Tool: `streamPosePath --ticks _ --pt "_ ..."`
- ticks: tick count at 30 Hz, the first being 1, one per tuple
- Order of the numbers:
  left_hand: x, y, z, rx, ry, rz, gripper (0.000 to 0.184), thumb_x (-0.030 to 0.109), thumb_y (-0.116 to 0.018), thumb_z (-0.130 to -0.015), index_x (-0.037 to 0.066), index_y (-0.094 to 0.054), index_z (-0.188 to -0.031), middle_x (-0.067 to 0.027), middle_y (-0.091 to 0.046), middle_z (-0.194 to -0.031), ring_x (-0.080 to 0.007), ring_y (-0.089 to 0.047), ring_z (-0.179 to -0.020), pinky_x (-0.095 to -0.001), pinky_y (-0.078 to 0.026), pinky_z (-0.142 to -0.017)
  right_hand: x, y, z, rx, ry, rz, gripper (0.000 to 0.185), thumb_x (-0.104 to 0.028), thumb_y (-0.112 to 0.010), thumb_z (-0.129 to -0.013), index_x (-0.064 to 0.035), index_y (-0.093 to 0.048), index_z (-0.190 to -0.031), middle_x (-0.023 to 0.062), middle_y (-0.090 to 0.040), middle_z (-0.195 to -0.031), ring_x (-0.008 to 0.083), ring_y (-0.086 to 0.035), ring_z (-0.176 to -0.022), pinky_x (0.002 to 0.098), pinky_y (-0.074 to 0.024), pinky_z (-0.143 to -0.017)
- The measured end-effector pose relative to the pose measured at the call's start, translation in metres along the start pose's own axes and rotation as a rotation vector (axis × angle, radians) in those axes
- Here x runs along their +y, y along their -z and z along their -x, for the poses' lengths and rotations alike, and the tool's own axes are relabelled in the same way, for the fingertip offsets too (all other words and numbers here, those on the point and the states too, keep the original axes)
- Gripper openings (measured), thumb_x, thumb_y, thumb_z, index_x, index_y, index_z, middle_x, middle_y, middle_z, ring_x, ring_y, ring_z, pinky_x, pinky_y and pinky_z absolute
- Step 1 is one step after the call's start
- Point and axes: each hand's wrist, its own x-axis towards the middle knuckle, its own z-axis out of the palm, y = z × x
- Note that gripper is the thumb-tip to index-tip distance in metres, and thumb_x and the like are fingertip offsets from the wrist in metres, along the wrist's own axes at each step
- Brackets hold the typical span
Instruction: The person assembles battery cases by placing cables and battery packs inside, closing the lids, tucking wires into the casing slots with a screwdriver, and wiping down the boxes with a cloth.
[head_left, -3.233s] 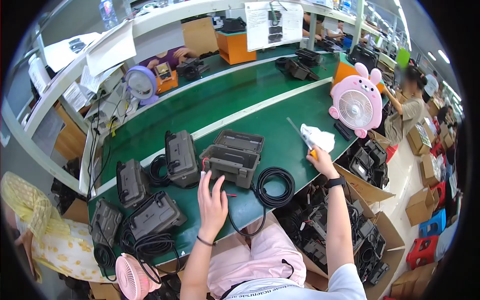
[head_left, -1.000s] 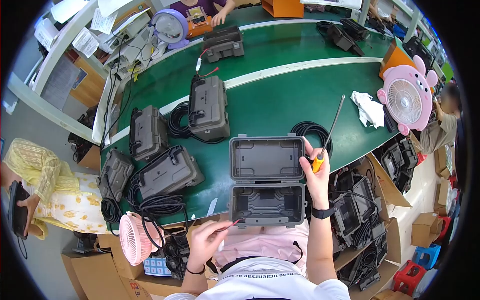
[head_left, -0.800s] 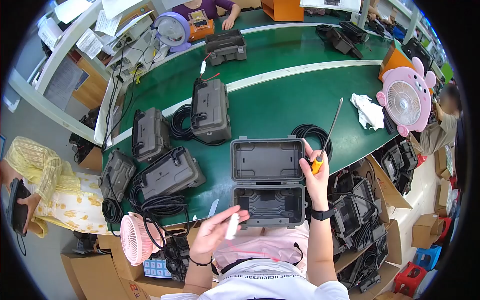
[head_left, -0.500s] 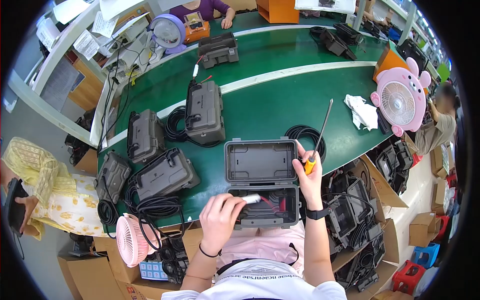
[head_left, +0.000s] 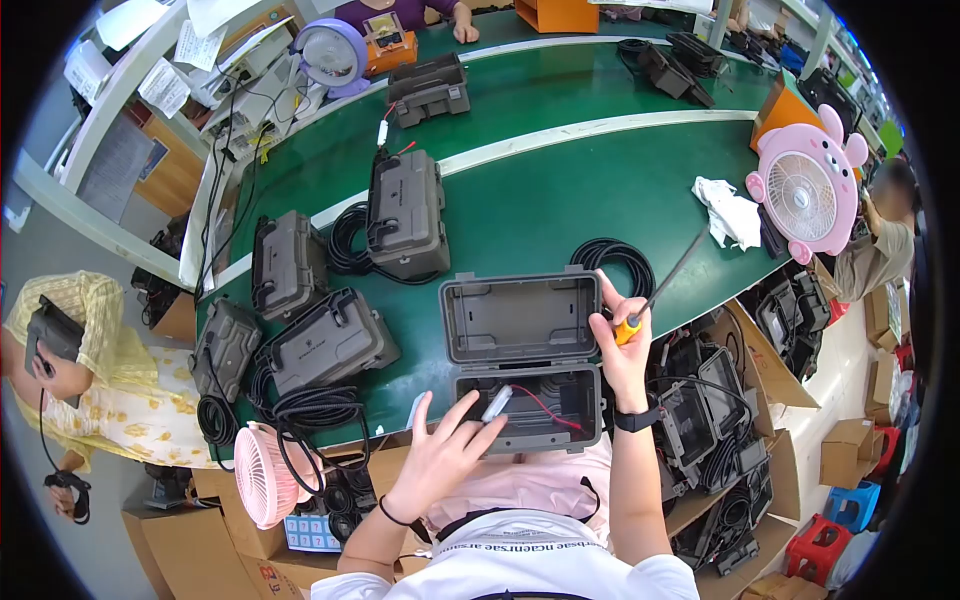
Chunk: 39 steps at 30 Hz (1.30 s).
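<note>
An open grey plastic case (head_left: 530, 440) stands at the table's near edge, its lid (head_left: 522, 318) tipped back. Inside it, a white connector (head_left: 497, 403) on a thin red wire (head_left: 545, 406) slants near the left wall. My left hand (head_left: 440, 455) is over the case's left front corner with fingers spread. Its fingertips are by the connector; whether they touch it I cannot tell. In my right hand (head_left: 625, 345) is a screwdriver (head_left: 628, 329) with a yellow handle, its shaft pointing up and right. That hand is also against the lid's right edge.
Several closed grey cases (head_left: 408, 215) with coiled black cables (head_left: 318, 405) stand on the left. A black cable coil (head_left: 615, 262) lies behind the lid. A pink fan (head_left: 800, 195) and white tissue (head_left: 728, 212) are at right. A person in yellow (head_left: 85, 330) holds a case on the left.
My left hand has spread its fingers, and the connector has tilted more upright. The screwdriver has swung further right and down. The person on the left has raised a dark case.
</note>
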Motion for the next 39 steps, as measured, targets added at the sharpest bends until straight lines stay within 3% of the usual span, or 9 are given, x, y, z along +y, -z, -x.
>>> streamPosePath --ticks 2,7,9,10,13,20,25,35,39 --pt "-0.002 -0.013 0.006 0.082 0.008 -0.03 0.044 0.017 -0.069 -0.075 0.024 -0.071 -0.118 0.003 -0.053 -0.074 -0.0153 -0.059 -0.116 -0.0692 -0.027 -0.11 -0.004 0.008 0.005 -0.014 0.013 0.054 0.033 0.005 -0.07 -0.088 -0.0095 -0.041 -0.092 0.0306 -0.054 -0.14 0.0306 -0.052 -0.134 0.0402 -0.0362 -0.113" --pt "-0.01 -0.016 -0.003 0.326 0.11 0.037 0.033 0.022 -0.076 -0.077 0.02 -0.072 -0.11 -0.0002 -0.063 -0.096 -0.0229 -0.061 -0.114 -0.0631 -0.036 -0.108 -0.01 0.013 0.015 0.037 0.059 0.083 0.037 0.013 -0.073 -0.08 -0.0083 -0.044 -0.087 0.0252 -0.067 -0.122 0.0269 -0.062 -0.121 0.0378 -0.0449 -0.104" --pt "-0.009 -0.024 -0.008 0.523 0.215 0.217 0.04 0.025 -0.084 -0.072 0.017 -0.07 -0.109 -0.004 -0.063 -0.1 -0.0277 -0.061 -0.113 -0.059 -0.042 -0.106 -0.012 0.012 0.021 0.06 0.045 0.094 0.037 0.016 -0.073 -0.079 -0.008 -0.045 -0.086 0.0228 -0.07 -0.116 0.0254 -0.065 -0.116 0.0372 -0.0471 -0.102" --pt "-0.015 -0.034 -0.007 0.582 0.196 0.266 0.067 0.026 -0.093 -0.063 0.013 -0.056 -0.117 -0.012 -0.053 -0.122 -0.0336 -0.057 -0.118 -0.0528 -0.05 -0.1 -0.012 0.012 0.025 0.068 0.018 0.101 0.037 0.016 -0.072 -0.079 -0.008 -0.045 -0.087 0.022 -0.071 -0.114 0.025 -0.066 -0.114 0.0371 -0.0475 -0.101" --pt "-0.007 -0.05 -0.017 0.791 0.507 0.729 0.077 0.014 -0.093 -0.065 0.011 -0.044 -0.124 -0.0127 -0.04 -0.137 -0.032 -0.053 -0.123 -0.0482 -0.051 -0.098 -0.014 0.009 0.039 0.045 -0.077 0.102 0.036 0.014 -0.074 -0.075 -0.007 -0.047 -0.087 0.0222 -0.071 -0.114 0.0266 -0.066 -0.115 0.0373 -0.0477 -0.101" --pt "-0.018 -0.043 -0.019 0.685 0.665 0.796 0.063 0.004 -0.088 -0.069 0.008 -0.045 -0.115 -0.012 -0.036 -0.141 -0.0289 -0.05 -0.124 -0.0409 -0.053 -0.095 -0.021 0.004 0.073 -0.089 -0.053 0.245 0.044 -0.006 -0.094 -0.061 -0.0057 -0.058 -0.084 0.0229 -0.071 -0.115 0.0345 -0.063 -0.122 0.0389 -0.0521 -0.095" --pt "-0.026 -0.036 -0.01 0.6 0.641 0.863 0.05 0.003 -0.087 -0.07 0.007 -0.052 -0.106 -0.0131 -0.036 -0.143 -0.0311 -0.048 -0.129 -0.0396 -0.052 -0.099 -0.012 -0.005 0.087 -0.005 -0.026 0.251 0.04 0.0 -0.091 -0.064 -0.005 -0.057 -0.085 0.0231 -0.071 -0.113 0.0363 -0.061 -0.125 0.041 -0.0503 -0.098" --pt "-0.033 -0.034 -0.006 0.485 0.429 0.767 0.1 0.02 -0.095 -0.062 0.017 -0.038 -0.144 -0.0222 -0.024 -0.154 -0.0436 -0.031 -0.142 -0.0527 -0.033 -0.115 -0.012 -0.011 0.08 -0.036 -0.084 0.26 0.034 0.009 -0.081 -0.071 -0.004 -0.056 -0.09 0.0241 -0.066 -0.125 0.0332 -0.056 -0.131 0.039 -0.0432 -0.105" --pt "-0.05 -0.031 -0.004 0.324 0.334 0.794 0.114 0.009 -0.095 -0.058 0.019 -0.027 -0.149 -0.018 -0.014 -0.157 -0.0386 -0.029 -0.144 -0.0507 -0.052 -0.103 -0.015 -0.018 0.065 0.002 -0.057 0.279 0.025 0.007 -0.077 -0.077 -0.0035 -0.058 -0.091 0.0255 -0.065 -0.127 0.0283 -0.059 -0.127 0.0369 -0.0461 -0.103"
